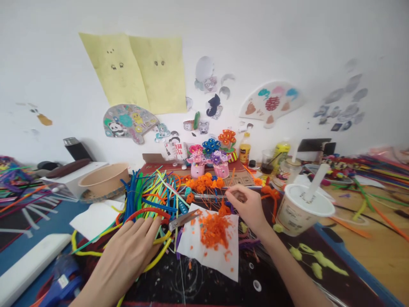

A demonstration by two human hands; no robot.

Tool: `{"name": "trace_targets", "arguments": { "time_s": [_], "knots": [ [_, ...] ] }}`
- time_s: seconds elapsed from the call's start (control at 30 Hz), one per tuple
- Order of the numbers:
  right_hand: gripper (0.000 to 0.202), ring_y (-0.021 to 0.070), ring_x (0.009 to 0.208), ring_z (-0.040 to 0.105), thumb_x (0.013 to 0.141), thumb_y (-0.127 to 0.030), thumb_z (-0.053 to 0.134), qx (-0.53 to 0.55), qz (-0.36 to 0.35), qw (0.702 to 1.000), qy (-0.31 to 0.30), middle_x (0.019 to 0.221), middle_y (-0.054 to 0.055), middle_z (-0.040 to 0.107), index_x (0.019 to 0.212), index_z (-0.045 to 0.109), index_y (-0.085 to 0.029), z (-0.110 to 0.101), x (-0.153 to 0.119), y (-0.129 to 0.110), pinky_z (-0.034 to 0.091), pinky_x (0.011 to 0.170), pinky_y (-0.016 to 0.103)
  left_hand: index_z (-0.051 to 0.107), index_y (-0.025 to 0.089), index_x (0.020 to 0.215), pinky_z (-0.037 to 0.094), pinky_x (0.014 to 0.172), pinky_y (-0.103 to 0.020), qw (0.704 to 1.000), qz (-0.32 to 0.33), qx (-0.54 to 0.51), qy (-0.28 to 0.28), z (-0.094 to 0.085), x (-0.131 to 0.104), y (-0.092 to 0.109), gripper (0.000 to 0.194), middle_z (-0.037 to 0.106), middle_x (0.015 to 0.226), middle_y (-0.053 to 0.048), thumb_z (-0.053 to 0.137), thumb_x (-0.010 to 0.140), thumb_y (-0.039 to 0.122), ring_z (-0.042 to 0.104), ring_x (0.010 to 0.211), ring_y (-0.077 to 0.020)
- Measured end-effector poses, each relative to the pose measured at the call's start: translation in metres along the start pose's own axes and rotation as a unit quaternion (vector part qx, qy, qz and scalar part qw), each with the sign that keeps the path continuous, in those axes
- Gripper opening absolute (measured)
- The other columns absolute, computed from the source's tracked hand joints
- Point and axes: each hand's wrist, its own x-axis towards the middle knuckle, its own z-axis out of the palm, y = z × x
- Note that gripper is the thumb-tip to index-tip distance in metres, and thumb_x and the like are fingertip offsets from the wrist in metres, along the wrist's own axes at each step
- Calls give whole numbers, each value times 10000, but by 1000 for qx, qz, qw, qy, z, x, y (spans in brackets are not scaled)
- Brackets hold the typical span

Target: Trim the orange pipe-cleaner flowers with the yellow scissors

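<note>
Fingers, left hand [131, 243]: lying bent at the handle end of the scissors [184, 219]; undersides are facing down, so can't tell if they're grasping it or just resting there.
Fingers, right hand [247, 207]: thumb and index are meeting or nearly so, pointing left; can't tell if anything thin is sitting between them.
Black mat [223, 292]: spreading under the near work area.
Chenille stems [159, 189]: multicoloured heap, fanning out beyond and around the left hand, partly running under it.
White paper sheet [211, 261]: lying skewed between the two forearms, carrying the clippings.
Scissors: long axis is running from left fingers rightward and slightly away; blades are reaching over the paper's upper-left part. Left hand is clearly nearer; right is sitting across the paper, farther off.
Orange fluff pile [215, 230]: resting on the paper, right of the blade tips and slightly nearer the wearer.
Orange chenille piece [224, 208]: showing just below and left of the right fingertips, by the paper's far edge; right hand is nearer. Contact with fingertips: not readable.
</note>
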Motion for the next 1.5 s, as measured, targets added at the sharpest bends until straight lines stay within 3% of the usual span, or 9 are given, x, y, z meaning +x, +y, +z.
{"name": "trace_targets", "arguments": {
  "time_s": [0.1, 0.23, 0.47, 0.57, 0.83, 0.97, 1.13, 1.27, 1.5],
  "knots": [
    [150, 144, 504, 503, 785, -273, 605, 2, -1, 1000, 2, 574, 2, 596, 669, 616, -178, 0, 0, 0, 409, 497, 255, 602, 114, 1099, 460, 727, -384, 999, 25, 19, 22, -1, 0, -4, 287, 712, 954, -116, 544, 890, 302, 672, 846, -281],
    [150, 143, 504, 497, 785, -277, 608, 4, -3, 1000, 4, 573, 0, 586, 676, 620, -176, -1, 0, 1, 406, 494, 254, 599, 129, 1109, 463, 738, -375, 1000, 20, 23, 3, -6, 1, -3, 287, 696, 1032, -121, 603, 844, 238, 659, 895, -282],
    [137, 146, 498, 509, 782, -272, 614, 7, -2, 1000, -2, 566, 0, 601, 686, 633, -177, -1, 0, 1, 412, 493, 255, 574, 134, 1228, 449, 865, -489, 997, 3, 79, -25, -18, 6, 4, 485, 638, 1199, -158, 664, 773, 275, 583, 1059, -367],
    [136, 158, 525, 539, 784, -270, 615, 7, -2, 1000, -3, 585, 13, 626, 685, 636, -178, -2, 0, 1, 427, 505, 258, 583, 188, 1222, 437, 879, -500, 996, 10, 84, -33, -21, 8, 4, 446, 621, 1228, -150, 642, 789, 279, 558, 1087, -373],
    [141, 159, 522, 541, 781, -281, 625, 15, 0, 1000, 5, 592, 15, 630, 685, 642, -179, -4, 0, -1, 432, 507, 264, 635, 203, 1157, 473, 851, -446, 999, -22, 23, -17, -13, 5, 7, 389, 687, 1151, -115, 663, 788, 324, 609, 1020, -321],
    [141, 156, 523, 522, 772, -279, 642, 31, 7, 999, 5, 587, 8, 615, 670, 638, -181, -4, 0, 0, 418, 512, 264, 652, 202, 1097, 475, 869, -480, 994, -92, -66, 0, -7, -1, 6, 347, 684, 1161, -127, 645, 796, 375, 609, 1042, -338],
    [167, 148, 507, 510, 768, -305, 666, 69, 20, 997, 2, 570, 5, 604, 667, 642, -175, 1, 0, -2, 412, 496, 257, 652, 223, 1015, 498, 839, -447, 902, -260, -344, 19, 7, -2, 16, 327, 730, 966, -86, 653, 746, 408, 662, 937, -309],
    [246, 149, 496, 525, 771, -398, 673, 104, 33, 994, -4, 591, 21, 619, 686, 648, -168, 8, 0, -3, 425, 448, 245, 644, 237, 925, 546, 671, -258, 857, -233, -459, 28, 24, 18, 36, 242, 751, 812, -10, 572, 803, 433, 713, 744, -195],
    [277, 104, 429, 456, 774, -424, 669, 146, 55, 988, -9, 541, -21, 546, 672, 630, -169, 9, 2, -5, 370, 397, 213, 599, 215, 804, 497, 507, -203, 780, -224, -581, 70, 36, 68, 53, 273, 604, 571, 50, 620, 755, 483, 625, 536, -143]
  ]
}}
